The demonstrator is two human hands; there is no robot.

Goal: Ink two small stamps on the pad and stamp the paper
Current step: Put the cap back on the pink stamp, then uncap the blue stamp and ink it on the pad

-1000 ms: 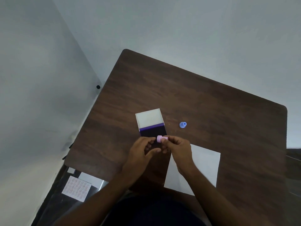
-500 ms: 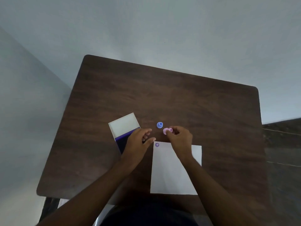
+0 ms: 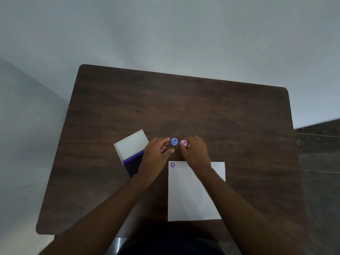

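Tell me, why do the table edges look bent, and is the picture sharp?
Head view: the wide-angle lens bows the table edges; lighting is dim and even, without glare; the stamped mark on the paper is too soft to read.

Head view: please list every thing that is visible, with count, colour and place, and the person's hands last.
table: one, dark brown wood, fills the middle of the view
ink pad: one, dark pad with a purple edge, open white lid behind it, left of the paper, partly under the left hand
paper: one sheet, white, near edge of the table
stamped mark: one, purple, far left corner of the paper
blue stamp: one, on the table between the hands
pink stamp: one, at the right fingertips
left hand: open, beside the blue stamp
right hand: fingers on the pink stamp
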